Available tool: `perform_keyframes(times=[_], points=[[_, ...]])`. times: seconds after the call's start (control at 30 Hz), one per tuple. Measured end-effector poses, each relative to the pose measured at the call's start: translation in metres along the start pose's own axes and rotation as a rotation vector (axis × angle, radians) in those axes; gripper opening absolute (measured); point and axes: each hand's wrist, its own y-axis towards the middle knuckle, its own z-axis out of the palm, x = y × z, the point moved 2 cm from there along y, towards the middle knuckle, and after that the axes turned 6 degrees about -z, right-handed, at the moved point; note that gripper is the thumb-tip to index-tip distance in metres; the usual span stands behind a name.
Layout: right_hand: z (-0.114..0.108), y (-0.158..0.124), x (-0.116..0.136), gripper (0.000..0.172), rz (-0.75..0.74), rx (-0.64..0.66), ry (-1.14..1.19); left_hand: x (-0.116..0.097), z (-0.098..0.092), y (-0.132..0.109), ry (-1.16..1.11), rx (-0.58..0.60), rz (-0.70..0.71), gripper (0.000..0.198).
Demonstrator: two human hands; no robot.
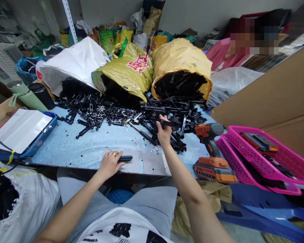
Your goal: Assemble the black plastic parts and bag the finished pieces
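Observation:
My left hand (pixel 110 163) lies at the table's front edge, its fingers closed over a smooth black bar-shaped part (pixel 126 158). The far end of that part sticks out to the right; the rest is under my palm. Farther forward, my right hand (pixel 164 133) is at the edge of a heap of long black parts (pixel 164 109), with thumb and fingers around one dark part (pixel 170 124). Just left of it lies a hammer-like tool (pixel 142 133) with a dark handle. Small black and silver fittings (pixel 103 113) spread out to the left of the heap.
Behind the heap, a white sack (pixel 78 60), an olive sack (pixel 126 76) and a yellow sack (pixel 181 57) lie with mouths facing me. An orange-black cordless drill (pixel 210 152) and pink baskets (pixel 258 158) are right. A blue tray (pixel 47 133) and bottles flank the left. A person sits behind.

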Motion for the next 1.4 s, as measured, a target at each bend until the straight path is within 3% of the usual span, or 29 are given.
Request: perform_keyframes(times=[0.07,0.1,0.2,0.27,0.3,0.37,0.43,0.5,0.63,0.87,1.1,1.4], points=[[-0.024,-0.019,-0.004,0.032,0.025,-0.188,0.190,0.009,0.002,-0.005,-0.093,-0.117,-0.009,0.040],[-0.035,-0.033,-0.004,0.029,0.013,-0.205,0.241,0.014,0.004,-0.008,-0.137,-0.177,-0.025,0.037],[-0.051,-0.091,0.002,0.020,-0.031,0.067,0.124,0.031,0.014,-0.013,-0.260,-0.319,-0.060,0.027],[-0.048,-0.132,0.004,0.024,-0.114,0.312,-0.025,0.040,0.022,-0.013,-0.284,-0.359,-0.052,0.023],[-0.043,-0.150,0.003,0.026,-0.151,0.371,-0.109,0.043,0.026,-0.012,-0.287,-0.367,-0.044,0.023],[-0.034,-0.177,-0.001,0.029,-0.167,0.382,-0.231,0.047,0.031,-0.010,-0.292,-0.374,-0.033,0.026],[-0.026,-0.191,-0.006,0.029,-0.118,0.303,-0.292,0.051,0.035,-0.009,-0.307,-0.370,-0.039,0.033],[-0.022,-0.194,-0.008,0.026,-0.073,0.257,-0.312,0.056,0.038,-0.009,-0.322,-0.353,-0.061,0.040],[-0.021,-0.183,-0.001,0.030,-0.105,0.318,-0.329,0.063,0.041,-0.010,-0.350,-0.305,-0.119,0.049],[-0.018,-0.177,0.003,0.026,-0.132,0.184,-0.387,0.070,0.042,-0.007,-0.383,-0.257,-0.186,0.058],[-0.014,-0.181,0.000,0.030,-0.166,0.174,-0.391,0.073,0.044,-0.009,-0.379,-0.195,-0.245,0.062],[-0.012,-0.182,-0.003,0.024,-0.190,0.217,-0.416,0.077,0.048,-0.007,-0.322,-0.199,-0.161,0.055]])
